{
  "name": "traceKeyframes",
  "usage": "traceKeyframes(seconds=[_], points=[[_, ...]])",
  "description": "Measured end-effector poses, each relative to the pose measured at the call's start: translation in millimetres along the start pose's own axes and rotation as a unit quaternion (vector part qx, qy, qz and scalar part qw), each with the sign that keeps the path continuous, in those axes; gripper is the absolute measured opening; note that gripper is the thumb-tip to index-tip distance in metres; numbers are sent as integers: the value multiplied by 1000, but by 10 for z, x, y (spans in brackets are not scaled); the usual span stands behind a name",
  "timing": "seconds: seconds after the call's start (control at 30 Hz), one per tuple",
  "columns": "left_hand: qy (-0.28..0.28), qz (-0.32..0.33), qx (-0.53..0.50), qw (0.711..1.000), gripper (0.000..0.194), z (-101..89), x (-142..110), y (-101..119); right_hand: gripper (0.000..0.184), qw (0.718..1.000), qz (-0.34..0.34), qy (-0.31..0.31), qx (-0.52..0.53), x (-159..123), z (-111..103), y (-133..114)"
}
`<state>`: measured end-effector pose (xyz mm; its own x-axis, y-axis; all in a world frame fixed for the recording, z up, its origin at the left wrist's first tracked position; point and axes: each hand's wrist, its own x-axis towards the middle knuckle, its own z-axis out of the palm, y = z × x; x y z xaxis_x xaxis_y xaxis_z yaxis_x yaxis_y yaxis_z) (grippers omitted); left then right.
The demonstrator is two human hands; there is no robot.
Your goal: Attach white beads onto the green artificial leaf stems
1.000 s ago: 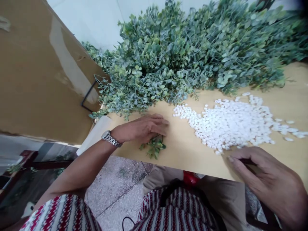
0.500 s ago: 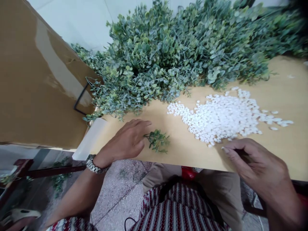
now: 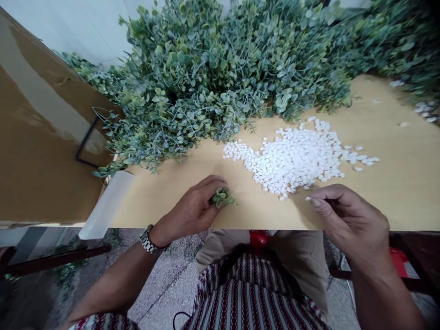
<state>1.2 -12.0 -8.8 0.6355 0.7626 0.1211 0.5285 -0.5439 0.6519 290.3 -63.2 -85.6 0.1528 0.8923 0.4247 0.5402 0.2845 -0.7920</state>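
My left hand (image 3: 195, 206), with a metal watch at the wrist, has its fingers closed around a small green artificial leaf sprig (image 3: 222, 196) close to the table's front edge. The sprig's leaves poke out past the thumb and forefinger; its stem is hidden by the hand. To the right, my right hand (image 3: 350, 220) pinches a small white plastic piece (image 3: 308, 199) between thumb and forefinger. Just beyond that hand lies a spread pile of similar small white pieces (image 3: 295, 158).
A thick heap of artificial greenery (image 3: 206, 78) runs along the back of the table (image 3: 165, 192). At the left stands a cardboard box (image 3: 41, 151), with a translucent strip (image 3: 106, 206) over the table edge beside it. A few white pieces (image 3: 426, 110) lie at the far right.
My left hand has moved onto the sprig, which lay beside its fingers, and closed on it. The right hand still pinches its white piece. The view has shifted to the right.
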Motion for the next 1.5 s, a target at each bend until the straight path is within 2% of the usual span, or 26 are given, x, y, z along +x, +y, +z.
traceKeyframes(seconds=[0.07, 0.13, 0.23, 0.33, 0.43, 0.57, 0.67, 0.8, 1.0, 1.27, 1.5], points=[[13, -25, -120, 992, 19, 50, 36, 97, 4, 999, -1, 28, 32, 4, 12, -85], [17, -65, -240, 968, 18, 144, 88, 184, 6, 996, -17, 39, 83, 23, 27, -221], [41, -117, -389, 913, 16, 336, 173, 283, 9, 983, -17, -1, 183, 55, 56, -442], [79, -139, -453, 877, 15, 505, 241, 366, 7, 960, 39, -54, 271, 53, 99, -557], [98, -131, -432, 887, 17, 600, 281, 450, 5, 931, 91, -75, 345, 20, 146, -538], [100, -117, -396, 905, 14, 668, 307, 533, 6, 904, 117, -70, 404, -16, 170, -468], [85, -109, -413, 900, 15, 741, 325, 549, 7, 895, 133, -65, 420, -21, 155, -461], [102, -104, -456, 878, 7, 842, 355, 554, 10, 884, 152, -71, 436, -32, 127, -455], [113, -134, -472, 864, 5, 884, 390, 613, 12, 872, 169, -82, 453, -83, 115, -388], [123, -128, -446, 877, 2, 901, 381, 629, 9, 874, 140, -80, 458, -120, 142, -371], [115, -82, -443, 885, 10, 904, 375, 580, 6, 865, 114, -93, 480, -124, 142, -379]])
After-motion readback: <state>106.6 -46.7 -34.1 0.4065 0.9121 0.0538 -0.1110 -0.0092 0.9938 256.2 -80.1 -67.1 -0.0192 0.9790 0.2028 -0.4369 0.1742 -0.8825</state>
